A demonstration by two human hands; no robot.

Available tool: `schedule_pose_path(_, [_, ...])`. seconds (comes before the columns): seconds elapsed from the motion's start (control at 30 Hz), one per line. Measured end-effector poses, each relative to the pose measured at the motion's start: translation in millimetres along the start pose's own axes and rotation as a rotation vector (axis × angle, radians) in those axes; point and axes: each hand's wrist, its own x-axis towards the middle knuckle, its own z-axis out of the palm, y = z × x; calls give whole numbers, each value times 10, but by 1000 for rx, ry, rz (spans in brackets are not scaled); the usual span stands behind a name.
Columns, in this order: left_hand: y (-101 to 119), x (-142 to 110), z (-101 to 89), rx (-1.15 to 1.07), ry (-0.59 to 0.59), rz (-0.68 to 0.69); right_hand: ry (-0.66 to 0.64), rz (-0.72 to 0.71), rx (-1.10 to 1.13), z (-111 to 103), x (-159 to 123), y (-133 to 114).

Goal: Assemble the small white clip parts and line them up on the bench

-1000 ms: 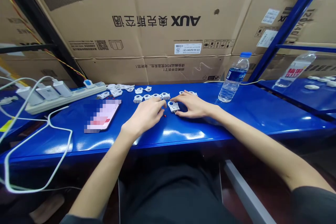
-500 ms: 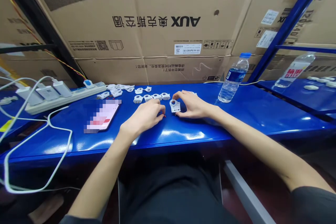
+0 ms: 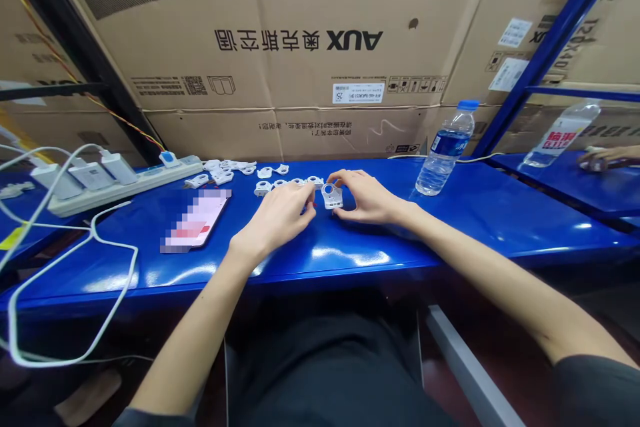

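My right hand (image 3: 367,198) pinches a small white plastic part with a round hole (image 3: 332,195) and holds it upright just above the blue table (image 3: 350,247). Close to the left of that part, my left hand (image 3: 278,215) has its fingertips pinched together on something small and red that I can barely see. Behind both hands lie several more white plastic parts (image 3: 280,177) in loose rows.
A phone (image 3: 196,220) lies left of my hands. Further left are a power strip with chargers (image 3: 107,177) and white cables (image 3: 75,260). A water bottle (image 3: 447,147) stands at right. Cardboard boxes (image 3: 300,47) wall the back. Another person's hand (image 3: 607,157) rests on the neighbouring table.
My right hand lifted the white part from flat on the table to upright. My left hand picked up the small red piece and moved toward the part. Another person's hand appeared at far right.
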Motion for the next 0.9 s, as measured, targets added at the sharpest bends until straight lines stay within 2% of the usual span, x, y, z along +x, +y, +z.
schedule_pose_path(0.57, [5,40,-18,7,119,59,-26,-20,-12,-38,-2,-59])
schedule_pose_path(0.9, [-14,31,30,-166,86,122,-12,-16,-20,-21,0,-43])
